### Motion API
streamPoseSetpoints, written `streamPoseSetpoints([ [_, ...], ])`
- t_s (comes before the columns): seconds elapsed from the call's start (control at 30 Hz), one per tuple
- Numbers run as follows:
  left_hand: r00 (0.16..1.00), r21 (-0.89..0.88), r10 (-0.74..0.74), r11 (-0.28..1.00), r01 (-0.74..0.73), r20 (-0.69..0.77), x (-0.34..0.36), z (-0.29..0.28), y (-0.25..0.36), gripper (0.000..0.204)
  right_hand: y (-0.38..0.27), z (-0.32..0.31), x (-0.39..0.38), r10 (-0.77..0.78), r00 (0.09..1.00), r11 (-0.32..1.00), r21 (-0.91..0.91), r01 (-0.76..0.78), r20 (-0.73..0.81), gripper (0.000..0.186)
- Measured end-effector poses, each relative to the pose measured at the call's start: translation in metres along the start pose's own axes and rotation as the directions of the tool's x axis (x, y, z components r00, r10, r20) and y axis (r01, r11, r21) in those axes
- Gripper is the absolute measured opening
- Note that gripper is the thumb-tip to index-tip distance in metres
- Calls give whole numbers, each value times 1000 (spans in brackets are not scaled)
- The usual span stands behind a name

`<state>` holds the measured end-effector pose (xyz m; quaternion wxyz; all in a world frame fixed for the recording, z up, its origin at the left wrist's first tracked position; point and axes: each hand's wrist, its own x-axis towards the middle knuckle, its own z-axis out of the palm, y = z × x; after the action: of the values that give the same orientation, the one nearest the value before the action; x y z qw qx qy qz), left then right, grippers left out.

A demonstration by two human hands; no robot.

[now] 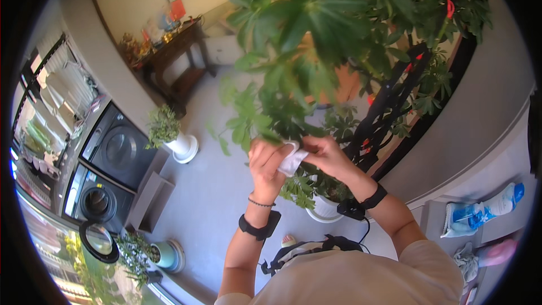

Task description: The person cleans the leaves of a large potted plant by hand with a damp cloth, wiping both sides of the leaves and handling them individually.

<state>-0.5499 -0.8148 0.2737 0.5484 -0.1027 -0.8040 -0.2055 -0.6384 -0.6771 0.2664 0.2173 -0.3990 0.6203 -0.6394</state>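
Between my hands is a crumpled white cloth (291, 164), right under the leaves of a tall green potted plant (327, 28). My left hand (266, 164) is closed around the cloth's left side, fingers curled. On the other side, my right hand (328, 155) has its thumb and fingers pinched at the cloth's right edge, close below a dark leaf. Leaves partly hide the fingertips of both hands. The plant's white pot (324, 210) stands on the floor below my right forearm. Both wrists wear black bands.
A small plant in a white pot (182, 146) stands left. Two stacked dark laundry machines (121, 144) line the left wall, the lower one's round door (99, 242) swung out. A blue-capped bottle (502, 199) lies at right. A dark wooden table (175, 51) is at the back.
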Motion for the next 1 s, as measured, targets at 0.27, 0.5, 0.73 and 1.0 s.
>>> streamPoseSetpoints([
  [0.27, 982, -115, 33, 992, -55, -185, -2, -5, 20, 23, 6, 2, -2, 3, 1000, 991, 133, -6, 22, 25],
  [0.5, 675, -679, -690, 628, 380, -261, -2, -15, 84, 20, -18, -21, -51, 29, 994, 904, -427, 17, 101, 29],
  [0.73, 830, 343, -200, 939, 11, 521, 25, -46, 113, 42, -81, -53, -107, -164, 900, 973, 85, 215, -403, 19],
  [1.0, 748, -126, -264, 899, 420, 608, -14, 14, 103, 45, -82, -78, -157, -203, 829, 950, 101, 296, -521, 25],
])
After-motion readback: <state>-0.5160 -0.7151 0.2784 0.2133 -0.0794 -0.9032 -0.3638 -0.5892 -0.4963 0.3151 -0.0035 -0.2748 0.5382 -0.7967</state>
